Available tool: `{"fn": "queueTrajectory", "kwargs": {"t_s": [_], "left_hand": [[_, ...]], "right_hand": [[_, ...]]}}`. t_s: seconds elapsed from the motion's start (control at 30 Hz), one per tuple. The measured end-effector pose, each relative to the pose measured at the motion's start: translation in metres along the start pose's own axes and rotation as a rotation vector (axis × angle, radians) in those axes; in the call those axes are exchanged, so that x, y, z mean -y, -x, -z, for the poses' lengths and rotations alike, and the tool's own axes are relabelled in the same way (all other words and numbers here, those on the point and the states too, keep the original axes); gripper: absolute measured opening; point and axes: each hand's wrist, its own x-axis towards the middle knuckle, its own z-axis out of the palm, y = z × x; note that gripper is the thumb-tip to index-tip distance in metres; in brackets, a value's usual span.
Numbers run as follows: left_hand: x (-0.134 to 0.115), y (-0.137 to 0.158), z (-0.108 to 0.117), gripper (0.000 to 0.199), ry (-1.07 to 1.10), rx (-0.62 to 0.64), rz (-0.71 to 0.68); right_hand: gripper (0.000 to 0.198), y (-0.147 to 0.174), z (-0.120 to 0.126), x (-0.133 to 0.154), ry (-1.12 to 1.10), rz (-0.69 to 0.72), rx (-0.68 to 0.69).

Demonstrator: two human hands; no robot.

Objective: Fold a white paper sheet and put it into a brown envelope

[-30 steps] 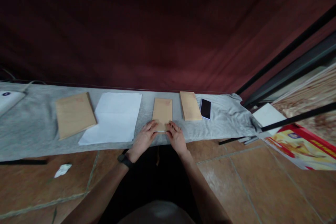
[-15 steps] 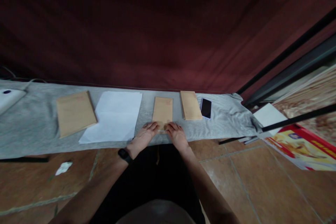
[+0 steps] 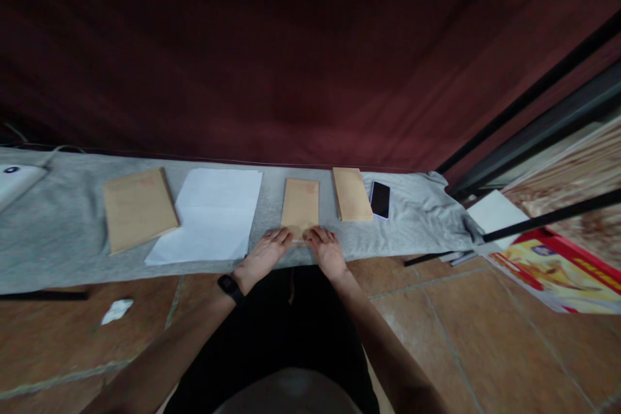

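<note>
A brown paper envelope (image 3: 301, 200) lies upright to me on the grey cloth, its near end between my two hands. My left hand (image 3: 270, 250) pinches the near left corner, fingers pressed together. On the near right corner my right hand (image 3: 326, 248) does the same. A thin white strip shows along the envelope's near edge between the fingertips; what it is I cannot make out. To the right lies a stack of brown envelopes (image 3: 352, 194). White paper sheets (image 3: 208, 213) are spread left of my left hand.
A bigger stack of brown envelopes (image 3: 140, 210) sits farther left, overlapping the sheets' edge. A phone (image 3: 380, 200) rests at the right. A white device (image 3: 19, 182) with a cable is at the far left. Dark red curtain (image 3: 291, 65) hangs behind the cloth-covered table (image 3: 422, 226). A colourful box (image 3: 567, 272) stands at right.
Both hands stay at the envelope's near edge with almost no movement. The whole view has shifted very slightly.
</note>
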Motion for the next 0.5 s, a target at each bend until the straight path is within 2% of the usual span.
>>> {"fn": "queueTrajectory", "kwargs": {"t_s": [0.37,0.5], "left_hand": [[-0.004,-0.001,0.008,0.044,-0.055,0.020,0.015],[-0.006,-0.001,0.013,0.032,-0.072,0.012,0.009]], "right_hand": [[0.029,-0.001,0.003,-0.007,0.005,0.057,0.023],[0.030,0.002,-0.005,-0.011,-0.034,0.061,-0.029]]}}
